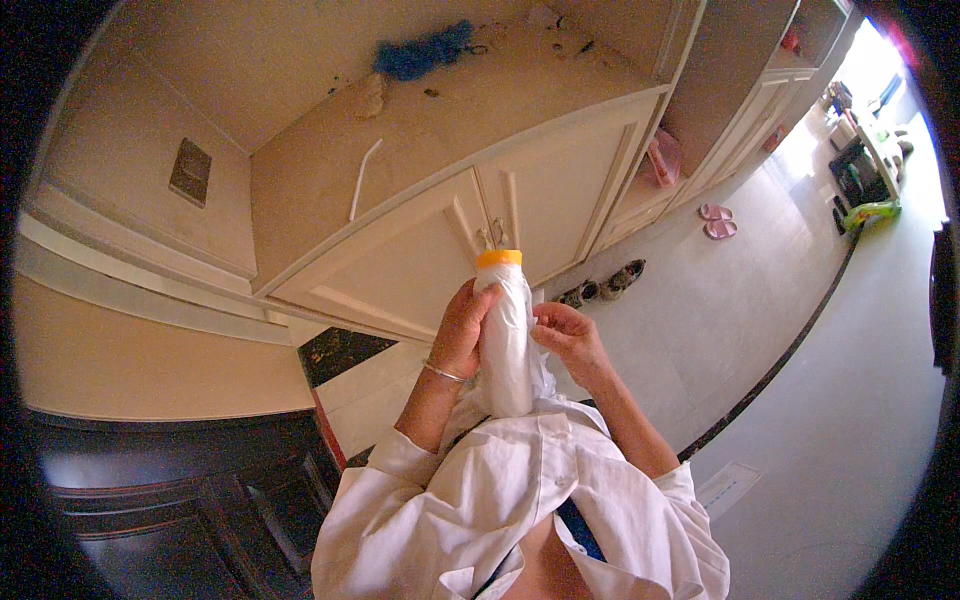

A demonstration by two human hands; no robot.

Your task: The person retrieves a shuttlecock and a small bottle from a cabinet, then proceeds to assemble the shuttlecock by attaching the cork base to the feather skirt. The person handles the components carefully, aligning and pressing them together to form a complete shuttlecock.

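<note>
A long roll of masking film (508, 350), white and with an orange-yellow band of tape around its far end, stands out in front of my chest. My left hand (465, 325) is wrapped round its left side, below the band. On the other side my right hand (570, 335) has its fingers bent and pinched close to the roll's edge, by a loose fold of film (543, 375). What exactly those fingertips hold is too small to make out. The roll's near end rests close to my white shirt.
Ahead stands a cream cabinet (400, 265) with a dusty top, bearing a blue bundle (420, 52) and a white bent strip (362, 180). Dark shoes (605, 285) and pink slippers (718, 222) lie on the tiled floor. At lower left is a dark panelled door (180, 500).
</note>
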